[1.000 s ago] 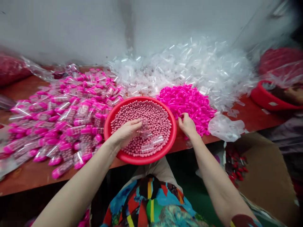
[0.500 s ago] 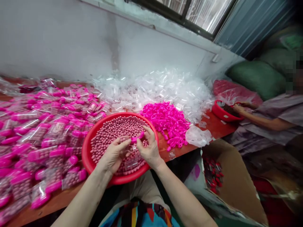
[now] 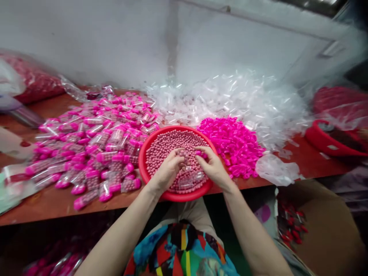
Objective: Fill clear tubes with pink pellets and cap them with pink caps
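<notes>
Over the red basin, which is full of pink beads, both my hands work a short way apart. My left hand is closed, its fingertips pinching what looks like a small clear plastic case with beads at it; blur and the fingers hide part of it. Between the thumb and fingers of my right hand is a bright pink cap. Another clear plastic case lies on the beads below the hands.
Filled bead cases with pink caps are heaped at left. Loose pink caps lie right of the basin, before a mound of clear cases. A plastic bag sits at the table edge, above a cardboard box. Another red basin stands far right.
My hands have drawn apart; they were together at a pink cap, which my right hand now holds alone. The view has turned left and down, showing more of the table's left end.
</notes>
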`<state>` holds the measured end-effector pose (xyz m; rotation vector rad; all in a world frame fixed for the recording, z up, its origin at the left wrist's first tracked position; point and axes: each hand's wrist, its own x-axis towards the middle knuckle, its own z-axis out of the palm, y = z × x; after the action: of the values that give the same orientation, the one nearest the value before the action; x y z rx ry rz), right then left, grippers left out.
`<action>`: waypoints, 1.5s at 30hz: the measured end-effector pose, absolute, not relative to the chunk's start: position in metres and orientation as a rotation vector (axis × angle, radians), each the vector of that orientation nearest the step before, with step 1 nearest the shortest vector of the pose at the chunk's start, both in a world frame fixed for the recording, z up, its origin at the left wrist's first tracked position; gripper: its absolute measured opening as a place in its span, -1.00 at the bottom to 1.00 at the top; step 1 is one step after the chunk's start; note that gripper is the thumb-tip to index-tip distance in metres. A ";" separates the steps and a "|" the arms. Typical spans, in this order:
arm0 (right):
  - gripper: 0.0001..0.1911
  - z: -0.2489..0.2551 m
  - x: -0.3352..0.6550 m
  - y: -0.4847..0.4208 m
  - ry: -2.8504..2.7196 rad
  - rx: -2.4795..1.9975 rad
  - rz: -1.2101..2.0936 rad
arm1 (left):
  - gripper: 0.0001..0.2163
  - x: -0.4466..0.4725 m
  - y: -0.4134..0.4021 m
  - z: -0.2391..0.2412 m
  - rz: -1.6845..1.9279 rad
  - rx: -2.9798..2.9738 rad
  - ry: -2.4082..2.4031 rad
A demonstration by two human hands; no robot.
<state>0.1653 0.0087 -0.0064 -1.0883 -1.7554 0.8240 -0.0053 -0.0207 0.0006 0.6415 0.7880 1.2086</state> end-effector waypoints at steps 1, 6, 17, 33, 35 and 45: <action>-0.72 -0.002 0.168 0.011 -1.763 -1.085 0.874 | -0.77 -0.008 -0.022 0.002 1.185 0.630 0.779; -0.62 0.025 0.164 0.014 -1.762 -1.079 0.892 | -0.84 -0.016 -0.027 0.004 1.145 0.682 0.808; -0.85 0.026 0.156 0.014 -1.987 -0.982 0.986 | -0.72 -0.017 -0.032 -0.010 1.133 0.715 0.836; -0.86 0.016 0.162 0.019 -2.096 -0.921 0.924 | -0.80 -0.021 -0.029 -0.006 1.049 0.614 0.868; -0.85 0.012 0.162 0.021 -2.092 -0.930 0.852 | -0.83 -0.021 -0.028 -0.007 1.056 0.567 0.893; -0.81 0.014 0.149 0.013 -1.873 -1.086 0.990 | -0.79 -0.017 -0.033 -0.007 1.132 0.502 0.836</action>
<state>0.1487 0.0132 0.0139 -1.0859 -1.8732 0.9903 -0.0170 -0.0326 -0.0074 0.5018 0.8360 1.1323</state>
